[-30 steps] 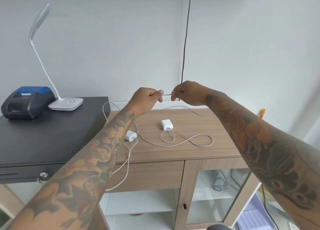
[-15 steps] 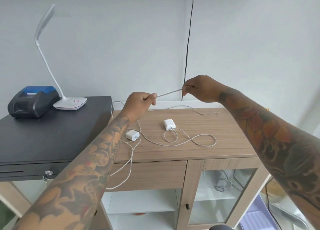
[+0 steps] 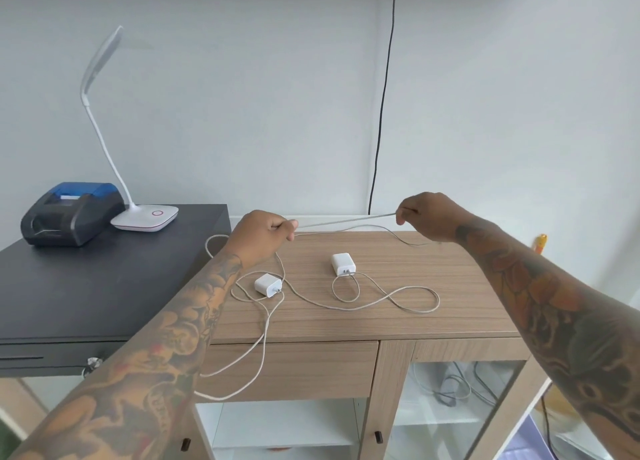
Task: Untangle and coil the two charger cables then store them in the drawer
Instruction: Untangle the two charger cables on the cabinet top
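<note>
Two white chargers lie on the wooden cabinet top [image 3: 467,307]: the left charger [image 3: 266,285] and the right charger [image 3: 343,264]. Their white cables cross and loop over the top; one cable [image 3: 401,298] curls to the right, another hangs over the front edge past the drawer [image 3: 311,369]. A stretch of white cable [image 3: 346,220] runs taut in the air between my hands. My left hand [image 3: 263,238] is closed on one end of that stretch. My right hand [image 3: 429,217] pinches the other end, above the cabinet's back edge.
A black cash drawer [image 3: 86,286] stands left of the cabinet, carrying a black-and-blue receipt printer [image 3: 69,213] and a white desk lamp [image 3: 145,215]. A black wire [image 3: 381,113] runs down the wall. Below right, a glass door [image 3: 460,407] shows more cables inside.
My hands have drawn apart, the right one moving to the right, so the cable stretch between them is much longer. The view has shifted slightly.
</note>
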